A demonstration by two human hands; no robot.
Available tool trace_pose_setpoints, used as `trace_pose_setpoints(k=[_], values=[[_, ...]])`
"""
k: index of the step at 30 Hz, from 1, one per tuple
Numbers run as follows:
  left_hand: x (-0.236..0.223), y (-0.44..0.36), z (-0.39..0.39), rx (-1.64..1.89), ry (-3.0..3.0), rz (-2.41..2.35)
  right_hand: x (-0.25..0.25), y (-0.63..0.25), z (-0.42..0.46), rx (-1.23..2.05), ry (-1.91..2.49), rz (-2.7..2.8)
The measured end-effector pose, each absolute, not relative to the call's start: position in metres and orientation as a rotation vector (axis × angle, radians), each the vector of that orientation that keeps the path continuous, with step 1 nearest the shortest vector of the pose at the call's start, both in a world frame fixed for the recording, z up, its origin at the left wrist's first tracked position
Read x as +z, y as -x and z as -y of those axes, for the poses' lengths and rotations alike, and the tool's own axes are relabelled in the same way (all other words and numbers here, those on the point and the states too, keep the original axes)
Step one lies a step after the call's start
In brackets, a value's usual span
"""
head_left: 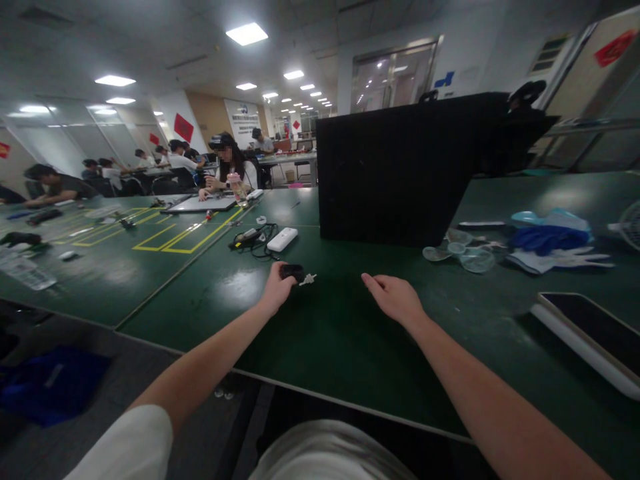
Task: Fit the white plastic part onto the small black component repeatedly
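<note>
Black object in left hand (pixel 278 288)

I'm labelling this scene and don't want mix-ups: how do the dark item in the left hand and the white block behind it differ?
The dark item is black; the white block is pale. The left hand grips the dark item, while the white block lies untouched on the green table. Both are left of the big black box.

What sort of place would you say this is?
Probably a shared electronics workshop or training room: there is a long green worktable with yellow marked outlines, a cable bundle lies on it, and several people sit at other workstations behind.
</note>
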State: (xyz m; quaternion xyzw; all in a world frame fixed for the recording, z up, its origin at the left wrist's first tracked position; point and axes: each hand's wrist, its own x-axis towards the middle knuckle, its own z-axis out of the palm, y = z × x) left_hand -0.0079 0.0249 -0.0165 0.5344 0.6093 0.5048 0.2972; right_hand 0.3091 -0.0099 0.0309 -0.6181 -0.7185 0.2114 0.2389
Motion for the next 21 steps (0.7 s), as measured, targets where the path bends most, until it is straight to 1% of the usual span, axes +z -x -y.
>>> trace_pose_setpoints(k=[6,9,13,16,18,21], values=[[-0.009,-0.085,-0.036,0.99,-1.728,-1.302,0.032,-0.324,0.002,0.502,1.662,1.705],[-0.002,-0.133,-0.023,0.855,-1.786,-1.119,0.029,-0.333,-0.003,0.44,1.605,1.519],[0.002,-0.181,0.002,0.727,-1.828,-1.003,0.024,-0.341,-0.011,0.489,1.524,1.284],[0.002,-0.194,0.01,0.738,-1.849,-0.974,0.023,-0.346,-0.017,0.572,1.444,1.18],[0.003,-0.19,0.007,0.818,-1.811,-0.939,0.027,-0.35,-0.02,0.635,1.409,1.155],[0.005,-0.164,-0.003,1.045,-1.678,-0.912,0.036,-0.355,-0.017,0.638,1.437,1.398]])
